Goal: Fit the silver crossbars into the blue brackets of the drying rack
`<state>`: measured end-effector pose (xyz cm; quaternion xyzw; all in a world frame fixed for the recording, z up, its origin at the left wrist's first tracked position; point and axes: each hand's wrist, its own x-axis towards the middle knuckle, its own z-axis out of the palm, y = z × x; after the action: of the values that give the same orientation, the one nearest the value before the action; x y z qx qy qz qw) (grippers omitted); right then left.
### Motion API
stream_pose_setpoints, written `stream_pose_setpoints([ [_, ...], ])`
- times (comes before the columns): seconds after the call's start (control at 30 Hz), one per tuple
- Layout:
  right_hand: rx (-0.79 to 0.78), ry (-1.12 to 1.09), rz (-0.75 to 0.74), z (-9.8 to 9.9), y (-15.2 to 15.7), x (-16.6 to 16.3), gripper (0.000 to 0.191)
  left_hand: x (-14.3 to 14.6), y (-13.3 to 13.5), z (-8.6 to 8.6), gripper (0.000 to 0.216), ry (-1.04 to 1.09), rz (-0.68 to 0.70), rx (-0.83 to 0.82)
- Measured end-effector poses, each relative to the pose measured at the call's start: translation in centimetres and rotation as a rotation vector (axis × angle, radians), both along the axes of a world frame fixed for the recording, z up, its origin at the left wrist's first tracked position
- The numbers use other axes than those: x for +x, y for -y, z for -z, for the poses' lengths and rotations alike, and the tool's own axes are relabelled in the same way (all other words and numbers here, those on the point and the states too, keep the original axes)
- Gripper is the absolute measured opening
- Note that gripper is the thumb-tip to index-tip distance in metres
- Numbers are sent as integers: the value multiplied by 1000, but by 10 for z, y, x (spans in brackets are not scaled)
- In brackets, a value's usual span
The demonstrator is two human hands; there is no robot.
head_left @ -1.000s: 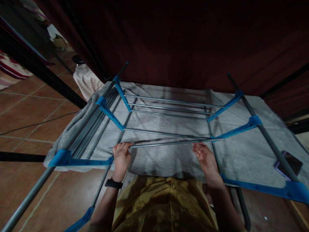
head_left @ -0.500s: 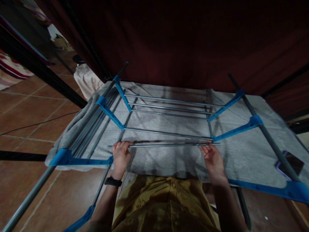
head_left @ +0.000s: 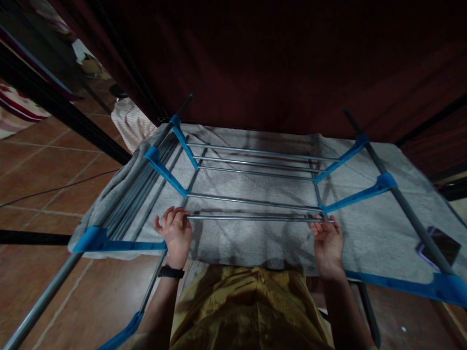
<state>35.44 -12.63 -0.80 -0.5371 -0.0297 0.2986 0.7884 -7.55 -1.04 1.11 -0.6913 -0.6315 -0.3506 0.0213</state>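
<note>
Across the near part of the rack lies a thin grey metal tube (head_left: 251,218), roughly level between my two hands. My left hand (head_left: 175,234), knuckles up and wearing a dark wristband, pinches its left end with thumb and fingertips. My right hand (head_left: 328,239), palm turned up, has its fingers closed around the right end. Just beyond the held tube are the rack's fitted crossbars (head_left: 251,201), joined to blue plastic brackets (head_left: 168,171) on the left and blue brackets (head_left: 359,195) on the right.
Several loose tubes (head_left: 136,194) lie in a bundle on the left side of the grey cloth (head_left: 248,248). A phone (head_left: 440,247) rests at the right beside an upright pole (head_left: 408,209). A dark red curtain (head_left: 273,68) hangs behind. Tiled floor (head_left: 47,184) shows at the left.
Both hands have shifted outward, the left one left and slightly up, the right one right. The tube's left end no longer sticks out past my left hand.
</note>
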Motion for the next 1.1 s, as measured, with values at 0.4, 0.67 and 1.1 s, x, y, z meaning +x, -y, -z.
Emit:
stream_pose_setpoints([
  [0.4, 14, -25, -14, 2, 6, 0, 47, -6, -19, 13, 19, 662, -116, -68],
  [0.67, -12, -33, -2, 4, 7, 2, 44, 3, -13, 2, 35, 1079, -120, -95],
  [1.1, -20, -60, 25, 15, 11, 3, 42, -3, -17, -3, 15, 1541, -230, -116],
])
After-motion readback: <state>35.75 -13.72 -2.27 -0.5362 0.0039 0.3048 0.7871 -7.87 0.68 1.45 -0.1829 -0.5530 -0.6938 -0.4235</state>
